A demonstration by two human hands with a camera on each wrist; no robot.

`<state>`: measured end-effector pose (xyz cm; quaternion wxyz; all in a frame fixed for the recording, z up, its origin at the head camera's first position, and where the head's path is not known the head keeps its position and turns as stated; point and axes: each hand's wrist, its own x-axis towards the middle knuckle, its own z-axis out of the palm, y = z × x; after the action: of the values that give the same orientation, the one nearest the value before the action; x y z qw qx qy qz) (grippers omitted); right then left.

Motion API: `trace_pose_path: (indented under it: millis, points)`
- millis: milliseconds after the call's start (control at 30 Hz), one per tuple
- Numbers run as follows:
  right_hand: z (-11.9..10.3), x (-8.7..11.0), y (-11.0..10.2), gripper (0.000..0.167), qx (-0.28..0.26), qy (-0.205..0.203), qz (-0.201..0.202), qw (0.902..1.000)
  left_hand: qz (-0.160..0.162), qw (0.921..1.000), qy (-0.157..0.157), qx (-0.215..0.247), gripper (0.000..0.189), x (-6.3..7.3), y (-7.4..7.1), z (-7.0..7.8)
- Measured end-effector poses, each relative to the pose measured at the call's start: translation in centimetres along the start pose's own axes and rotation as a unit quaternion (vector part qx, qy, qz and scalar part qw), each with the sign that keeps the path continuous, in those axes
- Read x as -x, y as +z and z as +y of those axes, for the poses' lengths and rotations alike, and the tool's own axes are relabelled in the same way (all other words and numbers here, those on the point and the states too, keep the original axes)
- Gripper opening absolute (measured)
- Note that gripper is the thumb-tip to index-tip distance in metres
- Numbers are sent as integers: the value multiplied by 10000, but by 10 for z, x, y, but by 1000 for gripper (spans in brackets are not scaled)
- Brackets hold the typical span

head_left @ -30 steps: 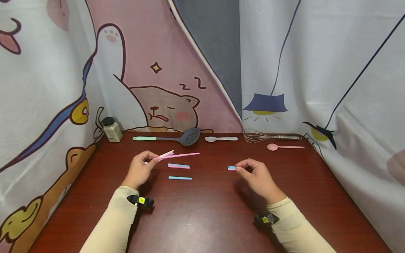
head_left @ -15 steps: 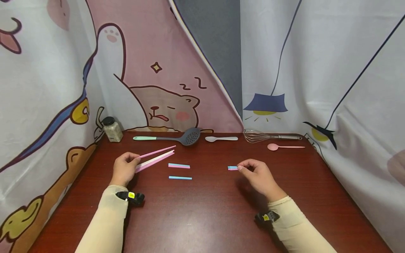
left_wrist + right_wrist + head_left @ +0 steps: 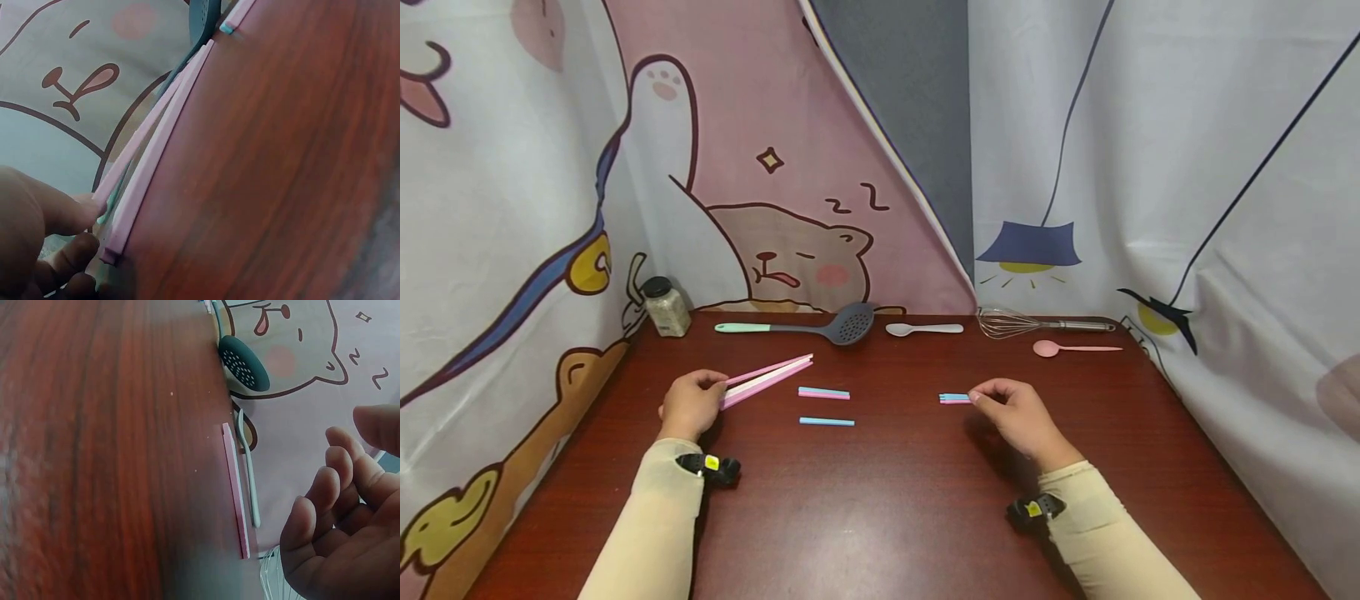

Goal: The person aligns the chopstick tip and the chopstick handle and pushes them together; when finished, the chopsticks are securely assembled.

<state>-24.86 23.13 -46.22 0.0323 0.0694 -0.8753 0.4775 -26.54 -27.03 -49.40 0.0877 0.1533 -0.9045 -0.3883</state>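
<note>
My left hand [image 3: 691,404] pinches the near end of a pink chopstick [image 3: 139,140] between thumb and forefinger. Its far tip converges with the tips of a white and a pink chopstick [image 3: 771,383] lying on the table just beside it. My right hand [image 3: 1018,421] is by a small row of blue and pink sticks [image 3: 953,399]; in the right wrist view, a pink stick [image 3: 236,494] lies on the table, apart from my loosely bent fingers [image 3: 325,487]. Between the hands lie a blue and pink pair of sticks [image 3: 824,393] and a single blue stick [image 3: 827,422].
Along the back edge of the brown table [image 3: 865,517] lie a slotted skimmer [image 3: 850,325], a pale spoon [image 3: 925,329] and a whisk [image 3: 1045,323]. A pink spoon [image 3: 1075,348] is at back right. A black-lidded jar [image 3: 666,308] stands at back left, against the printed curtain.
My left hand has moved left and then down, swinging the pink chopstick from across the other two to alongside them. My right hand has drawn slightly right, uncovering more of the blue and pink sticks.
</note>
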Motion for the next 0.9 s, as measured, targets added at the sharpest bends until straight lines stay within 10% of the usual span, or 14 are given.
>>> trace_pose_path:
  millis: [367,600,900]
  points:
    - [10,-2,1,17,195,183,-332,9991,-146,9995,157,-235,27,1,2,5]
    - [17,-2,-1,27,499,417,-1024,9926,-185,9902,1380,71,18,12,16,26]
    - [20,-4,-4,43,802,375,-1412,9860,-1346,9643,2277,89,21,33,37,52]
